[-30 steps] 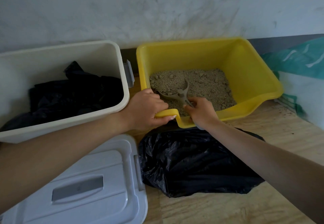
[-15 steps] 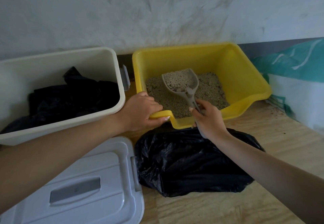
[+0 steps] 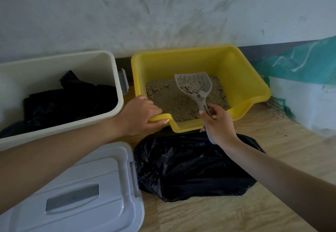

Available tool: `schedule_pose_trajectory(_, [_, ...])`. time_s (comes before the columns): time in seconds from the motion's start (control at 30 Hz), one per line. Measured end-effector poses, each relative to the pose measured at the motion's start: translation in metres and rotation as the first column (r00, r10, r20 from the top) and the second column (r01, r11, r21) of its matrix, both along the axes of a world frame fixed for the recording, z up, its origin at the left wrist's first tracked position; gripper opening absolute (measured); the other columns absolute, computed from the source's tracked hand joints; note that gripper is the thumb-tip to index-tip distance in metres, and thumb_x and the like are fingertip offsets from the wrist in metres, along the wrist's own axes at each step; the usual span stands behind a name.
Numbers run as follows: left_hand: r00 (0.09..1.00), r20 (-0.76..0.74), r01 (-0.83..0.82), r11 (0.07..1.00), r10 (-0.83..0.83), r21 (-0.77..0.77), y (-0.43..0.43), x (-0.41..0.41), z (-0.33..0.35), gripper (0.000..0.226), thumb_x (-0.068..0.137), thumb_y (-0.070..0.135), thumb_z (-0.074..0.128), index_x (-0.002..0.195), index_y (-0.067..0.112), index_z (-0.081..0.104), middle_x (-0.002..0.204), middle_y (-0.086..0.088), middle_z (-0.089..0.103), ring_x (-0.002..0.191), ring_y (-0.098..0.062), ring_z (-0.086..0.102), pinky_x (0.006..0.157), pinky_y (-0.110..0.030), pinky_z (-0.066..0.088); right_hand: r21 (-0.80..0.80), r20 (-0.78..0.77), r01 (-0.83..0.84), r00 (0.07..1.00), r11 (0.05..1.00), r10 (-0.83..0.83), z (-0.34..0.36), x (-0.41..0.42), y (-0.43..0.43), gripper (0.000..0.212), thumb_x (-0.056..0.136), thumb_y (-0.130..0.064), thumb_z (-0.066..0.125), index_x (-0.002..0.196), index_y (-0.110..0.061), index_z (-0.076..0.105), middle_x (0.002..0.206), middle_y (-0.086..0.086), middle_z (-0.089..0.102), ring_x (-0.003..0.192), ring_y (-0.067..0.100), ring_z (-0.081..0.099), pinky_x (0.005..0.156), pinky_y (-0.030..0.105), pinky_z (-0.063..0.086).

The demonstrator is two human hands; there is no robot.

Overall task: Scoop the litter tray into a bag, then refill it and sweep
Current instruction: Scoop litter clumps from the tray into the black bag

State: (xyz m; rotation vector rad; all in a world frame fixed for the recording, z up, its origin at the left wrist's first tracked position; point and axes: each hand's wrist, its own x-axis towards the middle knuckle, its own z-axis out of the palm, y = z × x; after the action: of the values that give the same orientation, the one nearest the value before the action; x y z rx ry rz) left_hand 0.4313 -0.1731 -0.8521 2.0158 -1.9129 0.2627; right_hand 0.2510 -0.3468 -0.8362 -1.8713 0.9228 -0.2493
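A yellow litter tray stands against the wall, with grey-brown litter across its floor. My left hand grips the tray's near-left rim. My right hand holds the handle of a grey slotted scoop, raised over the litter with clumps in its bowl. A black plastic bag lies crumpled on the wooden floor right in front of the tray, under my right wrist.
A cream bin with black bags inside sits left of the tray. Its white lid lies at the near left. A teal and white sack leans at the right. Bare wooden floor lies to the right.
The scoop went from lying low in the litter to lifted up with a load, and its bowl now sits further right. My left hand kept its grip on the rim.
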Motion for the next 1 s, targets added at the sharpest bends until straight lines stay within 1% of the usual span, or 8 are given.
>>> schedule_pose_trajectory(0.1, [1.000,-0.008,-0.003,1.000,0.004,0.024,0.000,0.001,-0.001,0.070,0.094,0.063,0.017,0.077,0.017,0.066,0.067,0.006,0.064,0.062,-0.014,0.056,0.071,-0.027,0.032,-0.036,0.007,-0.056,0.998,0.998,0.057,0.002,-0.002,0.001,0.034,0.097,-0.023,0.055,0.129,-0.014,0.052,0.094,-0.005,0.060,0.050,0.014,0.060,0.046,0.016,0.047])
schedule_pose_trajectory(0.23, [1.000,-0.010,0.004,1.000,-0.004,0.026,0.001,0.000,0.000,0.069,0.095,0.063,0.017,0.078,0.017,0.066,0.068,0.006,0.064,0.062,-0.013,0.055,0.072,-0.028,0.035,0.009,0.014,0.000,1.000,1.000,0.000,0.004,-0.003,0.000,0.035,0.097,-0.021,0.054,0.131,-0.013,0.052,0.102,0.009,0.062,0.053,0.017,0.060,0.043,0.014,0.045])
schedule_pose_trajectory(0.37, [1.000,0.029,0.001,1.000,-0.001,0.007,0.001,0.000,0.001,0.064,0.096,0.060,0.019,0.075,0.019,0.063,0.065,0.007,0.061,0.060,-0.014,0.053,0.070,-0.025,0.027,-0.025,-0.004,-0.086,0.996,0.996,0.086,0.006,-0.009,0.002,0.036,0.096,-0.024,0.055,0.132,-0.016,0.051,0.108,-0.002,0.059,0.055,0.019,0.062,0.048,0.016,0.048])
schedule_pose_trajectory(0.63, [0.999,0.035,-0.003,1.000,0.002,0.017,0.000,0.002,-0.002,0.061,0.096,0.059,0.022,0.074,0.019,0.062,0.065,0.007,0.060,0.061,-0.014,0.054,0.071,-0.025,0.028,-0.008,-0.016,-0.045,0.999,0.999,0.045,0.010,-0.015,-0.004,0.037,0.097,-0.024,0.055,0.132,-0.016,0.050,0.098,-0.011,0.055,0.054,0.017,0.061,0.051,0.021,0.053])
schedule_pose_trajectory(0.7, [0.999,0.046,-0.004,1.000,0.003,0.014,0.000,0.002,-0.002,0.057,0.096,0.058,0.024,0.074,0.020,0.061,0.065,0.008,0.060,0.060,-0.014,0.054,0.071,-0.025,0.028,0.012,-0.021,-0.010,1.000,1.000,0.010,0.010,-0.017,-0.005,0.038,0.097,-0.024,0.054,0.134,-0.016,0.048,0.096,-0.011,0.055,0.054,0.016,0.061,0.049,0.018,0.051])
schedule_pose_trajectory(0.8, [0.999,0.050,-0.015,1.000,0.014,0.015,0.000,0.002,-0.003,0.054,0.096,0.057,0.026,0.072,0.021,0.058,0.063,0.009,0.058,0.060,-0.014,0.053,0.069,-0.024,0.023,-0.029,-0.030,-0.086,0.996,0.996,0.085,0.009,-0.020,-0.003,0.038,0.096,-0.025,0.055,0.133,-0.016,0.050,0.100,-0.012,0.056,0.055,0.019,0.062,0.052,0.023,0.053])
schedule_pose_trajectory(0.9, [0.999,0.048,-0.015,1.000,0.014,0.022,0.000,0.002,-0.002,0.057,0.096,0.058,0.024,0.073,0.020,0.060,0.064,0.008,0.059,0.061,-0.014,0.053,0.070,-0.025,0.026,0.008,-0.017,-0.032,0.999,0.999,0.032,0.008,-0.021,-0.005,0.039,0.097,-0.025,0.055,0.134,-0.016,0.048,0.096,-0.010,0.056,0.056,0.018,0.061,0.055,0.027,0.055])
schedule_pose_trajectory(1.0, [0.999,0.046,-0.008,1.000,0.007,0.022,0.000,0.002,-0.002,0.058,0.096,0.058,0.024,0.075,0.020,0.062,0.066,0.008,0.061,0.061,-0.014,0.054,0.070,-0.024,0.026,-0.018,-0.008,-0.080,0.997,0.997,0.080,0.009,-0.022,-0.006,0.039,0.096,-0.025,0.057,0.133,-0.016,0.050,0.104,-0.007,0.057,0.055,0.019,0.062,0.054,0.024,0.055])
